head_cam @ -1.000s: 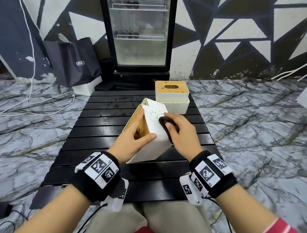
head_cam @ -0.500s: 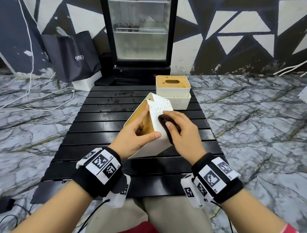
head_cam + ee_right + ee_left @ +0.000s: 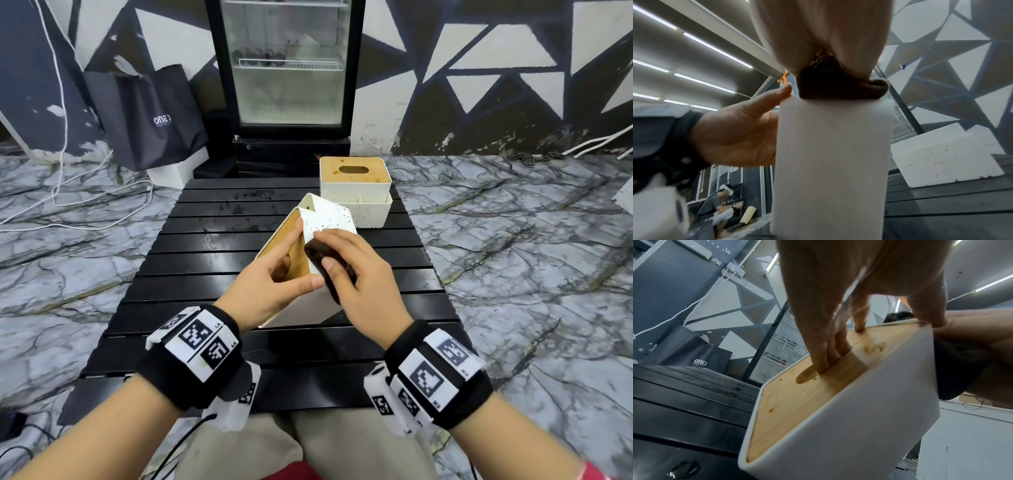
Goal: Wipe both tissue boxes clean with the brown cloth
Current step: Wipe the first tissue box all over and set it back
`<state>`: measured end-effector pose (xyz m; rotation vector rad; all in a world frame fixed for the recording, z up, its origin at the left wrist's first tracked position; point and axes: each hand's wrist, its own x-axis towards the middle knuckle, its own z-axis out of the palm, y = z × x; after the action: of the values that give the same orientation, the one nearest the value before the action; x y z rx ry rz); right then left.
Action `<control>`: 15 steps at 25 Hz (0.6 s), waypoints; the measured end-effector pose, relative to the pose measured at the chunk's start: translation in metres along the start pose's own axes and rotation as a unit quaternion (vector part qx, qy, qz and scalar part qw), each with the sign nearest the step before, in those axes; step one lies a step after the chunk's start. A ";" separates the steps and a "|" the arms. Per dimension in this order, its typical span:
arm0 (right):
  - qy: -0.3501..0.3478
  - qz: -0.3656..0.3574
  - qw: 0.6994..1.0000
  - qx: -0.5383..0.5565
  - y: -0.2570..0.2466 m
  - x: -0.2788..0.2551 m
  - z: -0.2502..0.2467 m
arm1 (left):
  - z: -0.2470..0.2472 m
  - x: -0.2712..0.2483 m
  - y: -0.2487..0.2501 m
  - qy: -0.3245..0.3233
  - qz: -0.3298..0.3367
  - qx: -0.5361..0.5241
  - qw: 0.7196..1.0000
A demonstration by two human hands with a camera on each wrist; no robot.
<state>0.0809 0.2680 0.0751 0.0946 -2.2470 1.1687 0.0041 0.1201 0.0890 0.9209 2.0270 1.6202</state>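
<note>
A white tissue box [image 3: 325, 219] with a wooden lid [image 3: 801, 395] stands tilted on the black slatted table [image 3: 191, 253]. My left hand [image 3: 274, 284] grips it, with fingers in the lid's slot and the thumb on the white side. My right hand [image 3: 356, 270] holds the brown cloth [image 3: 325, 267] and presses it against the speckled white side [image 3: 830, 146]. Under the right hand, the brown cloth [image 3: 838, 87] shows bunched in the right wrist view. A second white tissue box [image 3: 354, 192] with a stained wooden lid stands upright behind.
A glass-door fridge [image 3: 287, 75] stands beyond the table, with a dark shopping bag [image 3: 150, 116] to its left. White cables [image 3: 61, 192] trail over the marble floor. The table's left half and front slats carry nothing but smudges.
My right hand has slid the cloth down the box's side toward me. The left hand keeps the same grip on the tilted box.
</note>
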 end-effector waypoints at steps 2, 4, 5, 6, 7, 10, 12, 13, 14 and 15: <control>-0.013 -0.023 1.000 0.003 0.000 -0.006 0.001 | -0.002 -0.001 -0.002 -0.003 0.001 -0.008 1.000; -0.019 -0.035 0.999 0.001 0.001 -0.005 -0.002 | -0.004 -0.001 -0.006 0.005 -0.002 -0.009 1.000; -0.016 -0.031 0.999 0.000 0.002 -0.002 -0.002 | -0.005 0.000 -0.007 0.012 -0.006 -0.005 1.000; -0.013 -0.020 1.000 -0.003 0.002 0.003 -0.002 | -0.005 0.000 -0.007 0.017 -0.010 -0.002 1.000; -0.012 -0.008 1.000 -0.007 0.003 0.008 -0.002 | -0.005 0.001 -0.008 0.022 -0.014 -0.006 1.000; -0.013 0.006 1.000 -0.022 0.003 0.024 0.000 | -0.004 -0.001 -0.007 0.026 -0.015 -0.019 0.999; -0.016 0.022 0.999 -0.036 0.003 0.037 -0.002 | -0.002 -0.002 -0.006 0.019 -0.009 -0.018 1.000; -0.021 0.033 0.998 -0.043 0.003 0.044 -0.003 | 0.000 -0.002 -0.006 0.016 -0.007 -0.015 1.000; -0.027 0.041 0.998 -0.046 0.003 0.049 -0.004 | 0.000 -0.001 -0.006 0.016 -0.005 -0.015 1.000; -0.031 0.045 0.997 -0.046 0.003 0.053 -0.004 | 0.001 -0.001 -0.006 0.016 -0.003 -0.016 1.000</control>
<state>0.0381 0.2837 0.1032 -0.0082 -2.3774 1.1205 0.0035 0.1192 0.0828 0.8832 2.0161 1.6697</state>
